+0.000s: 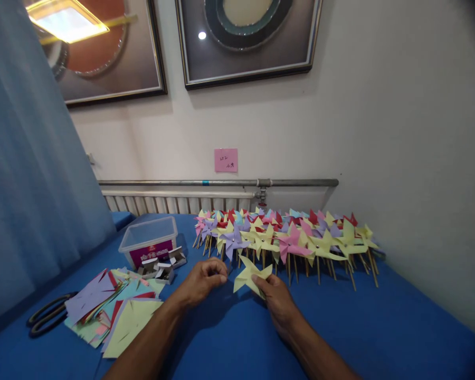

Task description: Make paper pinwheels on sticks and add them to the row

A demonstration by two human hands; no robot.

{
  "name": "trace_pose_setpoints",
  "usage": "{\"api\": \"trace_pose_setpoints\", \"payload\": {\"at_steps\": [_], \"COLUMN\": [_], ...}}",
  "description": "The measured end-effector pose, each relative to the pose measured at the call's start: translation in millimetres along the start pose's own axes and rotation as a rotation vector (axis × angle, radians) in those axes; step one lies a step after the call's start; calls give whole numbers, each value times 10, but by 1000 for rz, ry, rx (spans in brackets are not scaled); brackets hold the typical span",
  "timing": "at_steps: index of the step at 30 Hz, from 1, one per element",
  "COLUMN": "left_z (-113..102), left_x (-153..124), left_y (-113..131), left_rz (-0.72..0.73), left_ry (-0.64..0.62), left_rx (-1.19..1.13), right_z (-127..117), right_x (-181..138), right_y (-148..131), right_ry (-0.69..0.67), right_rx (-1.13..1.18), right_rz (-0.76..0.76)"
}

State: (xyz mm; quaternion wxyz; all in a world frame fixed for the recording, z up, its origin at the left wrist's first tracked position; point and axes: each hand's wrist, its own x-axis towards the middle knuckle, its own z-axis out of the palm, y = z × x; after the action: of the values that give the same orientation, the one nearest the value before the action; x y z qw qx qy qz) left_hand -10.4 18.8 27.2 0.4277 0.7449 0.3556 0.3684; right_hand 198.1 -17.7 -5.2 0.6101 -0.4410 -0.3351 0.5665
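Observation:
A pale yellow paper pinwheel [246,275] is pinched at its centre and lower edge by my right hand [276,298], thumb on top. No stick shows on it. To its left, a short gap away, my left hand [206,277] is closed with thumb and forefinger together; anything between them is too small to make out. Beyond both hands, finished pinwheels [291,243] on thin wooden sticks lie in a dense row, in yellow, pink, purple, red and blue. Left of my left forearm is a pile of cut paper squares [132,322] in mixed colours.
Black-handled scissors [49,315] lie at the far left, partly under the paper. Small open boxes [162,269] stand before a clear plastic tub [148,237]. Blue cloth covers the table [340,338]. A blue curtain [35,158] hangs left; pipes [174,183] and a radiator line the wall.

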Motion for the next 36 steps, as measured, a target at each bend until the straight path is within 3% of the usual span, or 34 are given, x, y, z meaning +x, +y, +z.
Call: {"api": "trace_pose_setpoints", "payload": {"at_steps": [3, 9, 18, 36], "left_z": [208, 527, 487, 456], "left_x": [10, 7, 43, 31], "left_y": [12, 64, 7, 38], "left_rz": [39, 75, 25, -51], "left_ry": [67, 147, 194, 104], "left_rx": [-199, -170, -195, -194], "right_z": [37, 107, 111, 122], "right_x": [20, -18, -13, -31], "right_y": [60, 99, 138, 125], "right_ry": [-13, -55, -110, -131], "right_rx": [-29, -70, -44, -88], "right_rz": [-13, -60, -45, -62]}}
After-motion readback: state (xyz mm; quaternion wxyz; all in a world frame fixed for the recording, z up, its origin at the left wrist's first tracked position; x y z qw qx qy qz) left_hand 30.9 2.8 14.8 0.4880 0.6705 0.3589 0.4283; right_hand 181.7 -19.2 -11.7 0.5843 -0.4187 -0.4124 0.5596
